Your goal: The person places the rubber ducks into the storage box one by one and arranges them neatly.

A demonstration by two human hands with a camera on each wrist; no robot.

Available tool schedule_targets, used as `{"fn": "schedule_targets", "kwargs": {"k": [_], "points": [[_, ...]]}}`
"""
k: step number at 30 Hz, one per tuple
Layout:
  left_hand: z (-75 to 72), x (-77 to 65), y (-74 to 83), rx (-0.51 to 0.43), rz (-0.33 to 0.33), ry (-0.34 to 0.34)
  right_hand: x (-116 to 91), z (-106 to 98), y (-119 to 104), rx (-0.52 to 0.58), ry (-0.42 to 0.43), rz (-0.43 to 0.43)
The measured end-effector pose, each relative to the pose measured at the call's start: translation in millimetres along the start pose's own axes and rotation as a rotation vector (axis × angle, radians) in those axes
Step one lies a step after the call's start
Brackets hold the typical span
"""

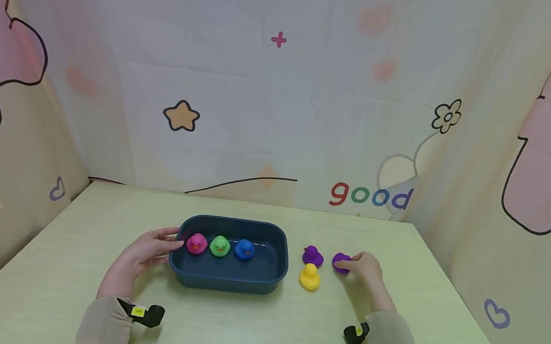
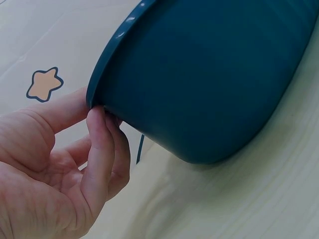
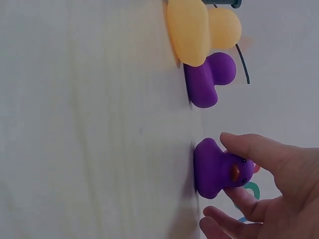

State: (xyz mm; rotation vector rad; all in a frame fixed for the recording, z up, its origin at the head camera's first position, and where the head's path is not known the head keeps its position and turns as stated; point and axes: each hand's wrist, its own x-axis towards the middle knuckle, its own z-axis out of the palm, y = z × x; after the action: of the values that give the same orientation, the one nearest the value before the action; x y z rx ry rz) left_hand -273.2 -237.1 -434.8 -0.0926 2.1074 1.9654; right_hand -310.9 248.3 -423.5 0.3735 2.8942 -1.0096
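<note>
In the head view, my left hand (image 1: 151, 250) holds the left end of a dark blue plastic basin (image 1: 226, 285). The left wrist view shows its fingers (image 2: 102, 154) pinching the rim. Inside the basin sit a pink rubber duck (image 1: 196, 244), a green rubber duck (image 1: 220, 247) and a blue rubber duck (image 1: 244, 250) in a row. My right hand (image 1: 366, 269) pinches a purple rubber duck (image 3: 219, 168) between thumb and finger, low at the table surface. Left of it stand another purple rubber duck (image 1: 313, 256) and a yellow rubber duck (image 1: 310, 277), close together.
A pale wooden-looking table (image 1: 243, 331) carries everything. Printed cloth (image 1: 234, 82) hangs behind it and along both sides. Each wrist wears a small black camera, the left one (image 1: 150, 315) and the right one (image 1: 356, 335) both near the cuffs.
</note>
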Motion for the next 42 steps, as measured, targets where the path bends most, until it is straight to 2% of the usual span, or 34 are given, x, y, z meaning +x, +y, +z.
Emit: {"fn": "schedule_targets", "kwargs": {"k": [4, 11, 14, 19, 21, 24, 27, 33, 42], "points": [[0.3, 0.1, 0.1, 0.000, -0.001, -0.003, -4, -8, -5, -0.005, -0.039, -0.037], [0.1, -0.3, 2.1, -0.015, 0.002, 0.001, -5, -30, -11, 0.102, -0.168, -0.113], [0.2, -0.6, 2.1, -0.012, 0.001, -0.001, -1, -38, -6, 0.137, -0.220, -0.173], [0.1, -0.4, 1.4, -0.008, 0.000, 0.001, 9, -44, 5, 0.282, -0.359, -0.268], [0.1, -0.3, 1.4, -0.007, 0.000, 0.002, 14, -44, 11, 0.335, -0.415, -0.280], [0.1, -0.1, 1.2, -0.010, -0.001, 0.004, 20, -41, 19, 0.354, -0.462, -0.276], [0.2, 0.0, 1.0, -0.010, -0.003, 0.005, 24, -37, 26, 0.354, -0.485, -0.264], [-0.2, 0.2, 0.4, -0.007, -0.007, 0.005, 28, -30, 35, 0.363, -0.478, -0.268], [-0.8, 0.9, -0.3, -0.018, -0.002, 0.006, 30, -23, 42, 0.347, -0.463, -0.320]]}}
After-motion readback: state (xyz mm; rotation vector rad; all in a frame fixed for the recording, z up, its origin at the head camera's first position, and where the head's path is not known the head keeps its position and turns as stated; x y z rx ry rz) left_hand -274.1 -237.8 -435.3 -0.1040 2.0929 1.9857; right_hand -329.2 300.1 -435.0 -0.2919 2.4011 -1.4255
